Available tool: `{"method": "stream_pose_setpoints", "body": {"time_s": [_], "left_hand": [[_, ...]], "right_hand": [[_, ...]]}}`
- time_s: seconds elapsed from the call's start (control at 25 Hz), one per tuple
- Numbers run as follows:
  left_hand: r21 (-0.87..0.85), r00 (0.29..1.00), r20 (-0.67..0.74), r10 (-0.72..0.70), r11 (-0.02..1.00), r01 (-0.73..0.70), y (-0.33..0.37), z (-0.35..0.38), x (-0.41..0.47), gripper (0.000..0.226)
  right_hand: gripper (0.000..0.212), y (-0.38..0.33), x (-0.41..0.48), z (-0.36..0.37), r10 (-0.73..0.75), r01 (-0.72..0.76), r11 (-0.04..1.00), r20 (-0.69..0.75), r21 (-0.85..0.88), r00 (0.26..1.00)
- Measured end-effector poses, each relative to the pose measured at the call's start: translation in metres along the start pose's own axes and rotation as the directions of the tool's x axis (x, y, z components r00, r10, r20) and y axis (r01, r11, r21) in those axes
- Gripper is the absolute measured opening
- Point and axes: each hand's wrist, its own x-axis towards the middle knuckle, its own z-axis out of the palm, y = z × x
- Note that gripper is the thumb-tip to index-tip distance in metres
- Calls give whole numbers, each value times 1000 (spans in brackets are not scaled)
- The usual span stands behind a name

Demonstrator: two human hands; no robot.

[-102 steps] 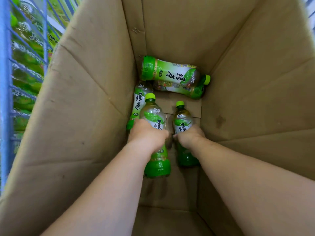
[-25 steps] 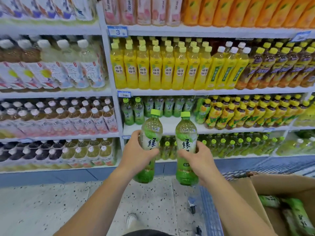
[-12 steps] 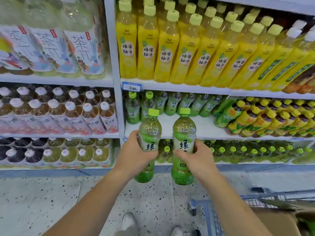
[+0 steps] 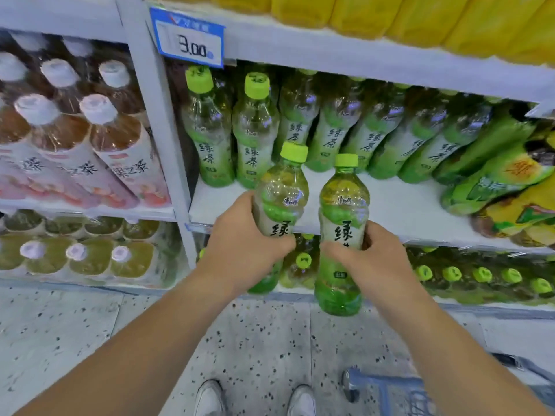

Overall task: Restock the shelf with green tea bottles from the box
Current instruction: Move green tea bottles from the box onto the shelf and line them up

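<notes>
Two clear plastic green tea bottles with lime-green caps are held upright side by side, just in front of the white shelf (image 4: 390, 211) edge. The left hand (image 4: 243, 250) has its grip closed around the middle of the left-hand held bottle (image 4: 280, 190), fingers wrapped over the label. The right hand (image 4: 369, 259) has its grip closed around the middle of the right-hand held bottle (image 4: 342, 235), thumb across the label front. The two bottles stand close together with a narrow gap between them; the left one sits slightly higher and farther.

Behind them, the near part of the shelf is bare white. A row of matching stocked green tea bottles (image 4: 255, 130) stands at the far side of that shelf, running from left to right. At the right end lie green and yellow labelled bottles (image 4: 495, 181), leaning. A blue-bordered price tag (image 4: 190, 37) reading 3.00 is fixed to the shelf rail above. Yellow bottles (image 4: 390, 13) fill the level above. The left bay holds white-capped pink-labelled bottles (image 4: 99, 139). The lower shelf shows green-capped bottles (image 4: 480, 274) from above.

Below is speckled terrazzo floor (image 4: 255, 340), two white shoes (image 4: 255, 400) and a blue wire cart (image 4: 396, 391) corner at the near right.
</notes>
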Motion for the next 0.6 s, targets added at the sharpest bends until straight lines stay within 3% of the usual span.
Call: {"method": "stream_pose_setpoints", "body": {"time_s": [0.2,0.4,0.6], "left_hand": [[10,992,-71,103,995,-102,4,16,28,43],[29,948,-216,233,972,-233,24,32,45,35],[39,921,-295,254,966,-254,25,55,59,42]], "right_hand": [[23,6,38,-1,-92,91,995,28,32,995],[31,-10,69,-10,-269,275,960,-89,53,959],[37,-3,91,-10,-336,356,925,-151,131,930]]}}
